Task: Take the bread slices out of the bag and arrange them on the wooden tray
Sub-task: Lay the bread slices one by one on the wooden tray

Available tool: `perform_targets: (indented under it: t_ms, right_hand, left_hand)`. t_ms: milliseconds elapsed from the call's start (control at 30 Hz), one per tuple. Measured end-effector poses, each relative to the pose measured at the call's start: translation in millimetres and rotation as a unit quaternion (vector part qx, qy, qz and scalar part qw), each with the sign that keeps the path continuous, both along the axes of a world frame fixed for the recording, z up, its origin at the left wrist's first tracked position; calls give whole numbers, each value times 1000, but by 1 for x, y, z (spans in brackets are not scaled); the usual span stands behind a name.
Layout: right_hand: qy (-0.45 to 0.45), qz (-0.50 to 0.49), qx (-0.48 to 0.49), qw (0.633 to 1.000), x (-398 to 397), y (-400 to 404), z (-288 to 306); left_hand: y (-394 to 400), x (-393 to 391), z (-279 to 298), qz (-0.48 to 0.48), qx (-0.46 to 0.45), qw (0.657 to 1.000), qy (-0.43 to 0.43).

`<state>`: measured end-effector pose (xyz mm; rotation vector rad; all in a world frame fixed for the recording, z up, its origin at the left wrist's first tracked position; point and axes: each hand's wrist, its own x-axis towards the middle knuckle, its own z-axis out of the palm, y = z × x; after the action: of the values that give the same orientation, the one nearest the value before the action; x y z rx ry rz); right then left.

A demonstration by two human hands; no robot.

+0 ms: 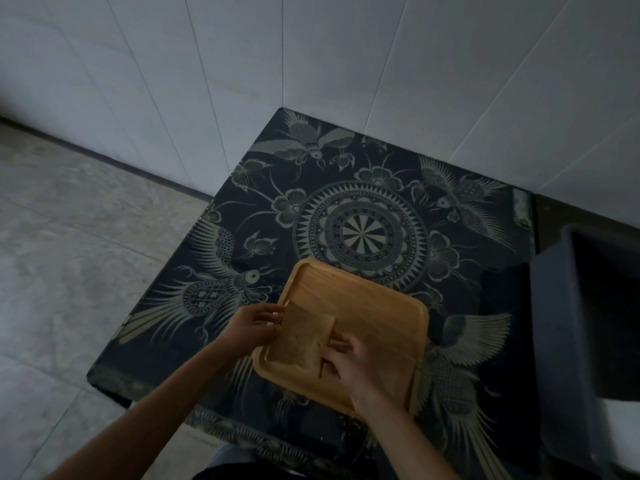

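A square wooden tray [367, 306] lies on the dark patterned table, near its front. A bread slice [301, 336] rests over the tray's near-left part. My left hand [254, 323] pinches the slice's left edge at the tray rim. My right hand [349, 358] holds the slice's right edge, fingers curled over it. The light is dim, and I cannot make out a bag around the bread or anywhere else in view.
The table [363, 209] wears a dark cloth with birds and a round medallion, pushed into a corner of white tiled walls. A dark plastic bin [568, 341] stands at the right. Grey floor tiles [69, 254] lie to the left.
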<state>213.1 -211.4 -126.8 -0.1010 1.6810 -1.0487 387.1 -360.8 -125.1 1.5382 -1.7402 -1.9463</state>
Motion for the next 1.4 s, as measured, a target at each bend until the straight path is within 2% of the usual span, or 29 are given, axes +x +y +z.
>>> perform_targets:
  t_ms: [333,667,800,1033,1167,1400]
  right_hand:
    - [-13,-32,54,998,30,-9,-20]
    - [10,-50,71,996,33,-4,-31]
    - [63,-13,80,995,35,-2,-32]
    - [206,91,56,973,42,1,-27]
    - [216,112,50,969,44,5,-23]
    - [214,131,43,967,44,7,-22]
  left_hand:
    - [-3,14,-16,-52,-70,994,-63]
    - [9,14,-11,-48,-98,992,-67]
    - [12,14,-9,-73,-92,992,-53]
    - [10,16,-10,-81,-103,987,-90]
    - [11,17,-12,-86,-111,985,-97]
    - [10,20,-13,-73,-31,994,-72]
